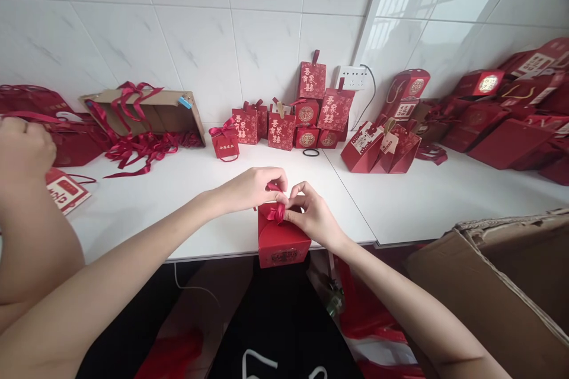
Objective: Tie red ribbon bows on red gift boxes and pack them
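Note:
A red gift box (284,243) stands at the front edge of the white table, right before my body. On top of it is a dark red ribbon (277,213), gathered in a knot or bow whose exact form I cannot make out. My left hand (265,186) pinches the ribbon from the left, thumb and fingers closed together. From the right, my right hand (311,213) grips the same ribbon close to the knot. Both hands are just above the box top, and the fingers partly hide the ribbon.
A cardboard tray (155,109) with loose red ribbons lies back left. Several small red boxes (281,130) stand along the wall below a power strip (353,77). More red boxes (511,112) pile up at right. A large carton (489,284) is front right. Another person's hand (26,142) is at left.

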Action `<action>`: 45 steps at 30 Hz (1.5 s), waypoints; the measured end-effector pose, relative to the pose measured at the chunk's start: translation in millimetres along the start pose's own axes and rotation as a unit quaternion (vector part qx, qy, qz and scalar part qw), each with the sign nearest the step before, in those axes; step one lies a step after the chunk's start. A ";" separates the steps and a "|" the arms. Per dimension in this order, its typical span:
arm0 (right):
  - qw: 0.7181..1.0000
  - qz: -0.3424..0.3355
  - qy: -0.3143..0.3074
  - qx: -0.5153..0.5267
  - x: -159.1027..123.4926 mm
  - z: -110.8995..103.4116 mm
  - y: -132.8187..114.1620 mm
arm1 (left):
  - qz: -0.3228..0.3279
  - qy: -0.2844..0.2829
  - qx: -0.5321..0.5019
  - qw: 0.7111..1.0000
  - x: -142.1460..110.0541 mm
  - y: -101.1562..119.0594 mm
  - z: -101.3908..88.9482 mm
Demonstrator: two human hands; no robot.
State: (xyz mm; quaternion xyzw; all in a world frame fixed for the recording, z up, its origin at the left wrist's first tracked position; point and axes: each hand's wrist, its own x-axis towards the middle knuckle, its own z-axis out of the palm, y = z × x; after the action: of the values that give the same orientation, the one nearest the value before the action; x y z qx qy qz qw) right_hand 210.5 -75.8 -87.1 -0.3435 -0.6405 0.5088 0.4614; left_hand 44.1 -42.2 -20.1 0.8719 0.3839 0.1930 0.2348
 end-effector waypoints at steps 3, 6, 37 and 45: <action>0.999 -0.005 0.021 0.024 -0.7 1.8 4.3 | -0.037 0.040 -0.055 0.997 -3.7 -17.4 13.0; 0.998 -0.027 0.042 0.028 -0.6 2.4 8.2 | -0.017 0.058 -0.056 0.997 -12.5 -27.1 22.7; 0.976 -0.105 0.035 -0.187 -3.6 0.4 1.8 | -0.156 0.180 -0.390 0.890 -41.8 -2.3 63.5; 0.881 -0.272 0.044 -0.385 -26.3 -2.9 -3.2 | -0.165 0.169 -0.378 0.895 -43.5 -4.9 63.0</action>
State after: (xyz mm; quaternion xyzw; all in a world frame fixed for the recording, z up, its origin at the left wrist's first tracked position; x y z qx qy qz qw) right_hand 222.3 -99.5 -90.2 -0.3289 -0.8329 0.0609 0.4409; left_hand 46.5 -88.8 -81.0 0.5958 0.4540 0.4266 0.5069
